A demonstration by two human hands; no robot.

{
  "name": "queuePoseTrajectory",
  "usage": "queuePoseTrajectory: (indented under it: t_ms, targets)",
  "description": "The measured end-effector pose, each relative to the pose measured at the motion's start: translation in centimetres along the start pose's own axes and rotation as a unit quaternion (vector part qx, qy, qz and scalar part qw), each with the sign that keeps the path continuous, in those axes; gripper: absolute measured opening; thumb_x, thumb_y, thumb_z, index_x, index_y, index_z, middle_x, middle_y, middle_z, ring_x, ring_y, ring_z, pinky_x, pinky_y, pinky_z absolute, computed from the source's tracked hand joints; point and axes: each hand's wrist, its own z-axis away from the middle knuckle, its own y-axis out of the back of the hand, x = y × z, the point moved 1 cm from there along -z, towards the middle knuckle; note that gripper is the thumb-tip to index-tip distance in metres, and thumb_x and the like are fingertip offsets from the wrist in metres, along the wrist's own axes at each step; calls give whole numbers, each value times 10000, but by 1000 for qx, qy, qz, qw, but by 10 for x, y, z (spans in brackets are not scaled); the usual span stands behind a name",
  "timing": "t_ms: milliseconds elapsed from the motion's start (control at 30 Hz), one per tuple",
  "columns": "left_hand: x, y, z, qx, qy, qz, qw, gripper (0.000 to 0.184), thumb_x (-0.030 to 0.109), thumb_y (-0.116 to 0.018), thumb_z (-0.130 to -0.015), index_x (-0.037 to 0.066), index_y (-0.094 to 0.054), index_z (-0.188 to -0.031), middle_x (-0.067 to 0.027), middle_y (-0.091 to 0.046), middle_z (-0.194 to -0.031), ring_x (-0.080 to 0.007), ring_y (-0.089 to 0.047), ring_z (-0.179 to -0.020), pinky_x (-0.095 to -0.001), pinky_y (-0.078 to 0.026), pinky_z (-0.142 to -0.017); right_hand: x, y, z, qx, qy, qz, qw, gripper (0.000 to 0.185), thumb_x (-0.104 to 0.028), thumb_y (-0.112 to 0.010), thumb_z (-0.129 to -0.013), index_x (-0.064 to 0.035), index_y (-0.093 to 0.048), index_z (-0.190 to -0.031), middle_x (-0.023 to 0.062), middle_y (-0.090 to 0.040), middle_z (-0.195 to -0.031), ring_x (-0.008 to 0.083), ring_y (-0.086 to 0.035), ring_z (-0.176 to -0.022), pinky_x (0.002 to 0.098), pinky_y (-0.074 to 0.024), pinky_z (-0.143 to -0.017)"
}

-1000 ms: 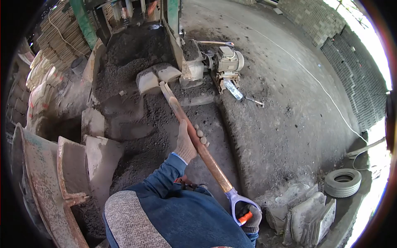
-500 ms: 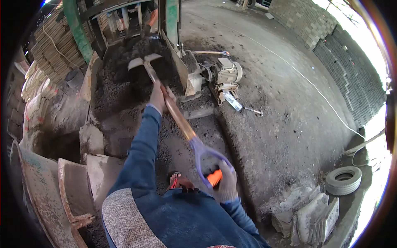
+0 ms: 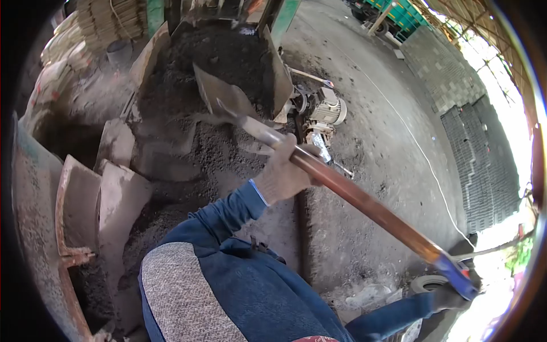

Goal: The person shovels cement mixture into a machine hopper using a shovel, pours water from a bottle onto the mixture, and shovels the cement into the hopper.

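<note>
A shovel (image 3: pixel 364 202) slants across the view, its wooden shaft running from upper left to lower right. My left hand (image 3: pixel 288 171), in a pale knitted glove, is wrapped round the shaft near the blade. My right hand (image 3: pixel 454 296), in a darker-looking glove, is closed at the blue handle end (image 3: pixel 453 273), far out at the lower right. The metal blade (image 3: pixel 222 91) is tilted at the front edge of a trough (image 3: pixel 145 54) holding dark loose material (image 3: pixel 222 54). No load shows on the visible face of the blade.
Beyond the shaft stand a motor (image 3: pixel 329 108) and a plastic bottle (image 3: pixel 319 145). Curved metal plates (image 3: pixel 80 205) lean at the left. Stacked blocks (image 3: pixel 484 165), a tyre (image 3: pixel 427 283) and a white cable (image 3: pixel 413 139) are on the right. A bucket (image 3: pixel 119 52) stands upper left.
The shovel blade has come back from over the trough's heap toward its front edge. My right hand has swung out to the right with the handle, raising it, and the view has turned.
</note>
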Motion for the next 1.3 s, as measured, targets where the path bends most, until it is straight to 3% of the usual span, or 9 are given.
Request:
queuePoseTrajectory:
  t_ms: [300, 467, 733, 833, 933, 967, 1100, 1200, 1300]
  targets:
    - [29, -4, 23, -163, -64, 14, 984, 761, 732, -581, -827, 54, -591, -1173, -151, -611, -1209, -324, -594, -1083, -487, -463, -950, -47, -198, -114, -158, 352, 176, 906, 174, -76, -705, -857, 9, -677, -1006, 125, -678, -922, 217, -670, -836, 323, -563, -735]
    - [171, 67, -19, 18, -199, 81, 977, 668, 697, -605, -810, 49, -690, -950, -147, -687, -950, -341, -633, -960, -502, -462, -948, -106, -302, -25, -169, 363, 95, 911, 200, -88, -732, -869, 4, -681, -1040, 123, -696, -947, 220, -683, -854, 327, -568, -747]
    - [275, 179, -87, 247, -128, 50, 959, 555, 560, -613, -855, 15, -693, -789, -150, -662, -706, -355, -627, -754, -511, -473, -866, -28, -292, 170, -172, 49, 122, 976, 104, -61, -717, -901, -1, -636, -927, 57, -622, -811, 120, -574, -716, 269, -472, -631]
    - [288, 190, -113, 283, -168, 16, 944, 377, 408, -667, -875, 76, -582, -718, -113, -592, -671, -328, -605, -703, -505, -486, -795, 8, -279, 237, -188, -138, 157, 960, 116, -46, -700, -871, 15, -625, -934, 107, -671, -862, 181, -626, -759, 322, -501, -675]
    - [261, 207, -141, 370, -222, -41, 901, 237, 238, -683, -888, 111, -505, -794, -92, -538, -675, -306, -583, -663, -484, -512, -682, 84, -248, 314, -236, -242, 268, 902, 228, -184, -662, -881, 38, -650, -828, 116, -667, -742, 205, -645, -703, 373, -496, -619]
    - [232, 171, -124, 347, -229, -89, 905, 222, 230, -647, -910, 73, -506, -842, -100, -537, -681, -302, -559, -540, -481, -518, -536, 122, -225, 341, -222, -380, 219, 871, 220, -170, -636, -876, 38, -663, -813, 112, -665, -727, 210, -634, -665, 379, -485, -585]
    - [116, 141, -34, 168, -106, -49, 979, 217, 269, -662, -882, 98, -539, -831, -87, -543, -733, -300, -554, -761, -532, -460, -866, 209, -118, 413, -241, -683, 190, 663, 189, -97, -558, -860, 26, -698, -832, 101, -654, -694, 202, -596, -565, 383, -447, -487]
    - [35, 145, 55, 167, -111, -38, 979, 231, 301, -653, -879, 102, -557, -812, -78, -555, -801, -306, -548, -855, -524, -433, -907, 257, -36, 461, -324, -648, 197, 660, 188, -92, -549, -865, 4, -708, -838, 102, -644, -669, 191, -571, -509, 378, -421, -432]
    - [-22, 143, 127, 394, -209, 24, 895, 220, 284, -666, -881, 107, -556, -813, -71, -541, -744, -306, -552, -776, -530, -453, -871, 279, -3, 490, -373, -676, 218, 597, 140, -89, -580, -850, -8, -694, -851, 95, -631, -645, 186, -572, -492, 353, -444, -430]
